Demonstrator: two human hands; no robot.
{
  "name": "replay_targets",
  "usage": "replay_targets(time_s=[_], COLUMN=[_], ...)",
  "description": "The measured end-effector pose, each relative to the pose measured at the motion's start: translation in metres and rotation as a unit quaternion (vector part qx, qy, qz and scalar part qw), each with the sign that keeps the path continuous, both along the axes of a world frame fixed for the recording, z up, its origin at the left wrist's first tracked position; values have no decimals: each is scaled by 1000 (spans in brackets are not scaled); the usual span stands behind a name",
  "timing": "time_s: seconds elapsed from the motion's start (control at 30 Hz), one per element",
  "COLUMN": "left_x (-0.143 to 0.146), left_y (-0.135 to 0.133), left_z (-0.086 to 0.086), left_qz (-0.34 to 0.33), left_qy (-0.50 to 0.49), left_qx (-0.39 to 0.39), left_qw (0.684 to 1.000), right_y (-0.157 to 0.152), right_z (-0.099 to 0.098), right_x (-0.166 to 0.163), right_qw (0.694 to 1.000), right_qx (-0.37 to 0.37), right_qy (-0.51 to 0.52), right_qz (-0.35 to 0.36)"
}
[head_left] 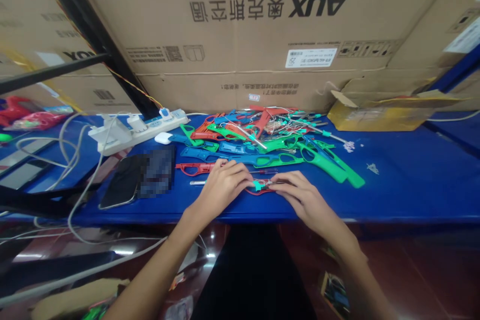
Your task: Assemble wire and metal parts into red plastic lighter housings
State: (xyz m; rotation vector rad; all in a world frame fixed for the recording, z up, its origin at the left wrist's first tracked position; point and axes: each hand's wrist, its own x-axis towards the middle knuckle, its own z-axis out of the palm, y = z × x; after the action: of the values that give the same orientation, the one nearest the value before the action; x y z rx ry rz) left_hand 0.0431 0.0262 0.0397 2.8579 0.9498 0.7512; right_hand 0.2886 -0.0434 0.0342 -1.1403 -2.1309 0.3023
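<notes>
My left hand (224, 183) and my right hand (296, 193) meet at the front of the blue table (405, 190). Both have their fingers curled and pinched on a small red plastic frame piece with a teal part (258, 187) that lies between them. Just behind my left hand lie another red frame piece (191, 167) and a thin metal rod (197, 182). Beyond them spreads a pile of red, blue and green plastic handle parts (270, 140).
A dark phone (123, 180) lies to the left, next to a white power strip (138, 130) with plugs and grey cables (75, 160). A torn yellow cardboard box (386, 112) sits at the back right. Large cartons (262, 25) wall off the rear.
</notes>
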Motion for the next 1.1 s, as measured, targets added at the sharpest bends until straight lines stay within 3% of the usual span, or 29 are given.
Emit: replay_targets(time_s=[0.23,0.4,0.63,0.83,1.1], left_x=[4,4,6,5,4], left_y=[5,4,-2,-6,-7], left_z=[13,11,11,5,-1], left_qz=[33,39,23,7,7], left_qy=[11,-1,57,23,-3], left_qx=[-96,-109,4,84,107], left_qw=[995,993,998,996,994], right_y=[1,1,1,1,1], right_z=[-2,-1,-2,-3,-2], right_x=[0,0,1,2,1], right_qw=[1000,1000,1000,1000,1000], right_qx=[-1,2,7,7,17], right_qy=[5,3,3,-1,-4], right_qz=[0,3,9,7,8])
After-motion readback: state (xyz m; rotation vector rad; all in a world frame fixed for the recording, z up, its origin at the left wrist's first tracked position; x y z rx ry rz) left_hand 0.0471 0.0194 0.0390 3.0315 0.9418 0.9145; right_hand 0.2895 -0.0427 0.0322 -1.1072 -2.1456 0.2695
